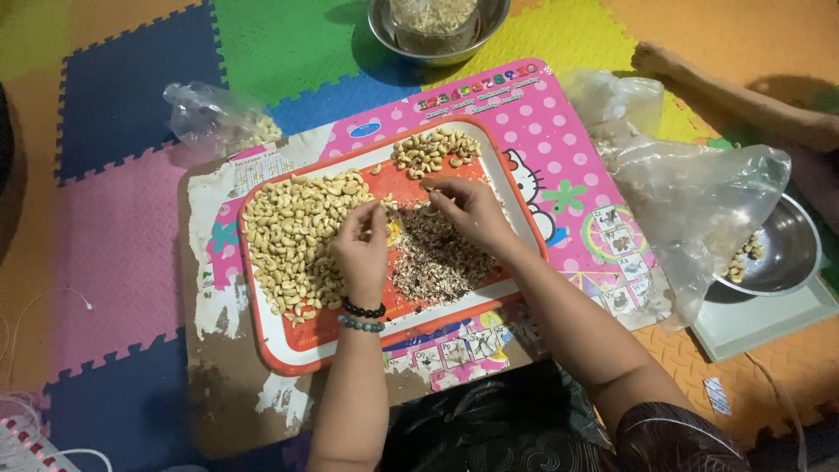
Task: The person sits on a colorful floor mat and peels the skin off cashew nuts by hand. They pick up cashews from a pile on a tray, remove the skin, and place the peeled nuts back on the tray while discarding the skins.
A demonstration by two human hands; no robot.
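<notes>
Both hands pinched nuts: left hand (363, 240) beside the husk pile (437, 253), right hand (463, 205) at twelve; loose husks risked scattering into the nuts (293, 236).

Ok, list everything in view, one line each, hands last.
tray: one, red rim, white border, on the pink board
large cashew pile: one, pale yellow, tray's left part
small cashew pile: one, pale yellow, tray's top
husk scraps: one heap, brown and white, tray's middle
board: one, pink with dots, worn edges, on the foam mat
foam mat: many tiles, mixed colours, the floor
steel bowl: one, silver, top centre, a filled bag inside
scale bowl: one, silver, right, a few cashews inside
clear bags: several, right and upper left
another person's foot: one, upper right
bead bracelets: two, black and green, left wrist
left hand: over the tray's middle
right hand: pinching a cashew
</notes>
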